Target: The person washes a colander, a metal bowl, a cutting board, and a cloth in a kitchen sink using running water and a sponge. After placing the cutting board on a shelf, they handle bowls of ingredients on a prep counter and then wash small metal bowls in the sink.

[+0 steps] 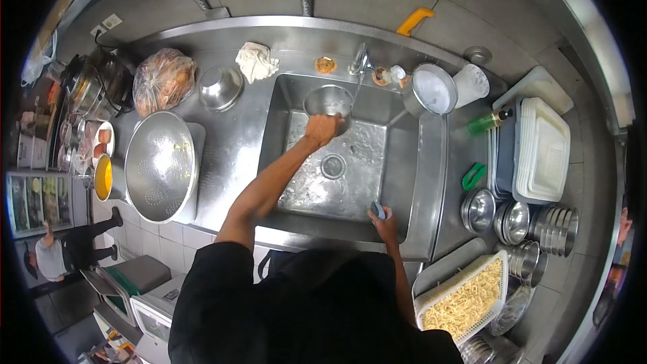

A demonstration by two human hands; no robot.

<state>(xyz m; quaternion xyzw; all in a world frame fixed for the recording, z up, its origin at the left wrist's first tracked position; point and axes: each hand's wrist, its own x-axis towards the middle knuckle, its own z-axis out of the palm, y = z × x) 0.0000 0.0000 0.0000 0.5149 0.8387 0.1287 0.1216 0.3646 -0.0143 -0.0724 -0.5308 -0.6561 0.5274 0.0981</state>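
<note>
Stretched out over the sink (411,155), my left hand (323,129) is closed on the near rim of a round metal bowl (327,98). The bowl is in the sink's far part, below and to the left of the faucet (360,59). Down at the sink's near right, my right hand (385,225) grips a small grey-green sponge (377,210), apart from the bowl. Wet patches and the drain (332,166) show on the sink floor.
Left of the sink are a large colander (160,165), an upturned bowl (221,88), a bagged bundle (164,81) and a white cloth (257,61). To the right stand a pot (433,89), a green bottle (486,123), stacked bowls (480,210) and a noodle basket (465,300). Another person (67,253) is far left.
</note>
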